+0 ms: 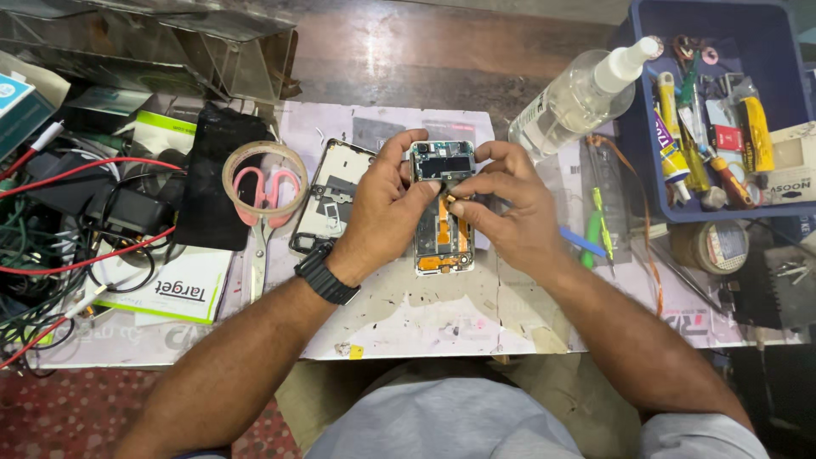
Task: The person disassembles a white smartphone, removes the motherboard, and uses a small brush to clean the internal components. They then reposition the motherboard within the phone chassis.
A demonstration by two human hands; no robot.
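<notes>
On the worn, pale mat (425, 314) that covers the middle of the table lies an opened smartphone with its back removed, showing a dark board at the top and orange ribbon parts lower down (442, 229). Both hands meet over its upper half. The left hand (382, 208), with a black watch (326, 274) on its wrist, curls around the phone's left edge, thumb pressed near the middle of the board; its grip is closed on the phone. The right hand (506, 208) comes in from the other side, thumb and forefinger pinched together on a small part at the phone's centre; what that part is cannot be told.

Just left of the phone lies a detached dark back frame (327, 204). Further left, a roll of tan tape (263, 180) rests over pink-handled scissors (270, 200), beside a black cloth (212, 170). A clear spray bottle with white nozzle (578, 98) lies tilted against a blue plastic tray of tools (722, 42) at upper right. Red and black wires (59, 221) tangle at far left.
</notes>
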